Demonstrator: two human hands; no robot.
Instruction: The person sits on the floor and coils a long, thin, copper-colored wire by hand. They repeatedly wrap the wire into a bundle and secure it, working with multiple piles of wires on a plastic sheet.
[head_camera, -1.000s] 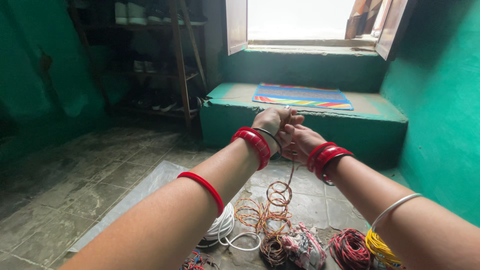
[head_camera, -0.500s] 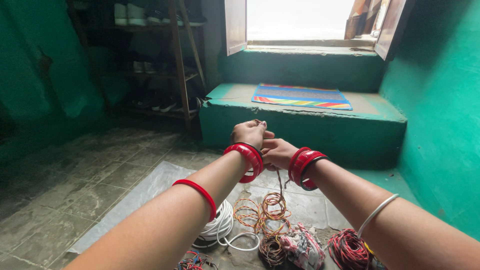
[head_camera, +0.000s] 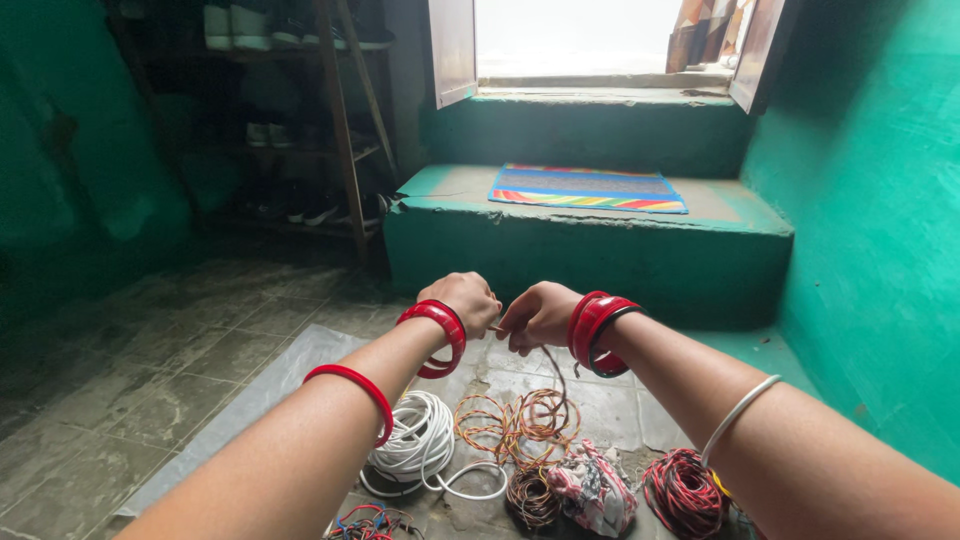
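Observation:
My left hand and my right hand are held close together above the floor, both pinching a thin orange-brown wire. The wire runs down from my fingers to a loose orange coil on the floor. Red bangles ring both wrists. A white wire coil lies below my left forearm. A red and black wire bundle lies under my right forearm.
A crumpled patterned cloth and a small brown wire coil lie on a clear plastic sheet. Ahead is a green step with a striped mat. A shoe rack stands at the left.
Both hands have come down and toward me with the wire, from level with the step's top to low in front of it. The wire between hands and coil is shorter.

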